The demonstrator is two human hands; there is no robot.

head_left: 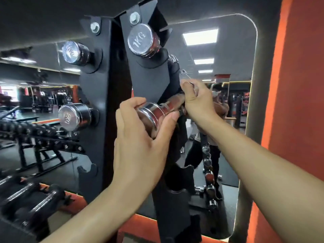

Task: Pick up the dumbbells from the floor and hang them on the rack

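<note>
Two hands hold dumbbell at rack | left hand fingers wrap near head | right hand, 2 o'clock, fingers apparently wrap handle.

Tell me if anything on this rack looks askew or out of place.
Only the dumbbell in the left hand and right hand: it slants across the rack, not yet seated in a cradle, unlike the 1KG dumbbell above. No damage shows.
</note>
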